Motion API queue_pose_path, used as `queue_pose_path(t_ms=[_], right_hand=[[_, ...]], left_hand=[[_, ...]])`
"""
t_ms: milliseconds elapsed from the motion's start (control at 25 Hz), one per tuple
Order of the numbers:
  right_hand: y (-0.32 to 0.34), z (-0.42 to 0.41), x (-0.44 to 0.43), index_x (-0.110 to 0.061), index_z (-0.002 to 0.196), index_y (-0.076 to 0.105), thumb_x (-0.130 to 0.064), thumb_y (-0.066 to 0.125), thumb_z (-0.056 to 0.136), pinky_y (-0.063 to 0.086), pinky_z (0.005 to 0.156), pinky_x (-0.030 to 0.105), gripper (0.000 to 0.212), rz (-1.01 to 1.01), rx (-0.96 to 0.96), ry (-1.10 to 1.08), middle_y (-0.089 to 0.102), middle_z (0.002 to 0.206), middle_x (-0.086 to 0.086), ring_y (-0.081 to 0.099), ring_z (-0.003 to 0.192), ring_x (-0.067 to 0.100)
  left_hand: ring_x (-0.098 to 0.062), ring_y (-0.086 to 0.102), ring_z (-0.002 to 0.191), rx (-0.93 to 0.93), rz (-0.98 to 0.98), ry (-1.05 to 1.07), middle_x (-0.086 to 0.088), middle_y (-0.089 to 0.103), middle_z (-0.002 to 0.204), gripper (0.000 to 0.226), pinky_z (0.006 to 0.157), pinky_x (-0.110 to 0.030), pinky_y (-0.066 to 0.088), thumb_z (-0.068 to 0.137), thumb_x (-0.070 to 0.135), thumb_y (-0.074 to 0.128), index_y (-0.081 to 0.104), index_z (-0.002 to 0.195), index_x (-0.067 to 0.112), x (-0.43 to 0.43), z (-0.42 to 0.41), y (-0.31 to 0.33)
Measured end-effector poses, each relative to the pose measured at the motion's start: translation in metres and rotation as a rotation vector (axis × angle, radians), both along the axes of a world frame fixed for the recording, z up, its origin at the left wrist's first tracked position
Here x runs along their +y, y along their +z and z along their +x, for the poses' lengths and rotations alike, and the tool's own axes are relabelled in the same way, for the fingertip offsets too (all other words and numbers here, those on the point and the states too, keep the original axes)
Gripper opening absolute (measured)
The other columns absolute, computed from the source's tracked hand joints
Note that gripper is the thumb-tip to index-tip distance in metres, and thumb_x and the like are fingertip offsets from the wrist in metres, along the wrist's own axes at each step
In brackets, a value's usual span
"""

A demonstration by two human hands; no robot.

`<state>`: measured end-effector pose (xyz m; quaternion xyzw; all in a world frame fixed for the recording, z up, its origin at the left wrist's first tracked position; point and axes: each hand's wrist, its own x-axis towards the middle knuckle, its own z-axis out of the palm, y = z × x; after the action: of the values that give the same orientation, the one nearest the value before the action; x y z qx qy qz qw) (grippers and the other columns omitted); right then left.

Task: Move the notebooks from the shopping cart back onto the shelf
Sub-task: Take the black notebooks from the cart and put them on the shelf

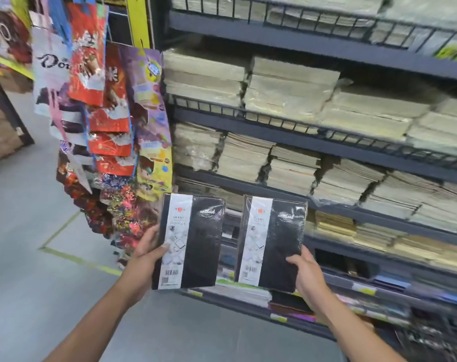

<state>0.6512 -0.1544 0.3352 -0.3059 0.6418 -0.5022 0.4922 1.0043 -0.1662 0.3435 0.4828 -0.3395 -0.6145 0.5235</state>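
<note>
You had two black shrink-wrapped diaries up in front of you, one in each hand, both held upright with the covers facing you. The left diary (pixel 188 242) sat in your left hand (pixel 147 253), gripped at its left edge, thumb pressed across the white paper band that carried the word DIARY and a barcode low down. The right diary (pixel 270 244) was clasped by your right hand (pixel 307 275) at its lower right corner, fingers curled onto the black cover; it wore the same white band down its left side. The two books hung side by side, close but apart, a narrow gap showing between them.

Behind them stood the dark metal shelf (pixel 313 190), several tiers high, running off to the right. Its upper tiers were packed with stacks of pale, plastic-wrapped notebooks (pixel 292 87) lying flat behind low wire rails. Lower down, just behind and below your diaries, lay mixed darker and coloured books, too blurred to name, with small yellow price tags (pixel 363 291) on the shelf edge.

To the left of the shelf hung a rack of bright snack and candy bags (pixel 109 100), red, purple and yellow. The grey floor (pixel 26 257) had a yellow-green line (pixel 78 259) marked across it
</note>
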Motion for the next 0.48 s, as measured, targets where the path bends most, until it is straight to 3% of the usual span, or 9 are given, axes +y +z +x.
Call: queue_pose_path(t_ms=[200,320,400,480], right_hand=[[-0.021,-0.02,-0.017,-0.019,0.111,0.06,0.015,0.042,0.095,0.038,0.104,0.032,0.042,-0.03,-0.031,-0.038,0.064,0.114,-0.01,0.059,0.106,0.01],[-0.04,-0.028,-0.024,-0.021,0.105,0.059,0.017,0.041,0.095,0.036,0.103,0.031,0.043,-0.047,-0.079,-0.053,0.063,0.104,-0.013,0.058,0.1,0.009],[-0.063,-0.035,-0.028,-0.022,0.11,0.061,0.015,0.041,0.096,0.039,0.104,0.035,0.044,-0.049,-0.078,-0.033,0.07,0.103,-0.013,0.061,0.102,0.008],[-0.095,-0.045,-0.037,-0.022,0.118,0.064,0.013,0.041,0.096,0.042,0.11,0.044,0.047,-0.066,-0.106,-0.005,0.076,0.108,-0.007,0.064,0.112,0.018]], left_hand=[[-0.024,0.069,0.111,-0.016,-0.02,-0.049,-0.002,0.07,0.128,0.041,0.088,-0.05,0.056,0.099,-0.005,0.048,0.056,0.131,0.02,-0.028,-0.022,-0.017],[-0.021,0.072,0.106,-0.02,-0.02,-0.057,0.001,0.071,0.127,0.044,0.076,-0.042,0.061,0.098,-0.004,0.049,0.055,0.134,0.021,-0.044,-0.028,-0.043],[-0.025,0.069,0.113,-0.02,-0.025,-0.069,-0.002,0.069,0.131,0.045,0.084,-0.045,0.058,0.098,-0.003,0.05,0.056,0.134,0.024,-0.057,-0.034,-0.068],[-0.03,0.064,0.121,-0.019,-0.044,-0.083,-0.004,0.068,0.133,0.045,0.095,-0.052,0.051,0.095,0.0,0.054,0.06,0.129,0.029,-0.07,-0.039,-0.097]])
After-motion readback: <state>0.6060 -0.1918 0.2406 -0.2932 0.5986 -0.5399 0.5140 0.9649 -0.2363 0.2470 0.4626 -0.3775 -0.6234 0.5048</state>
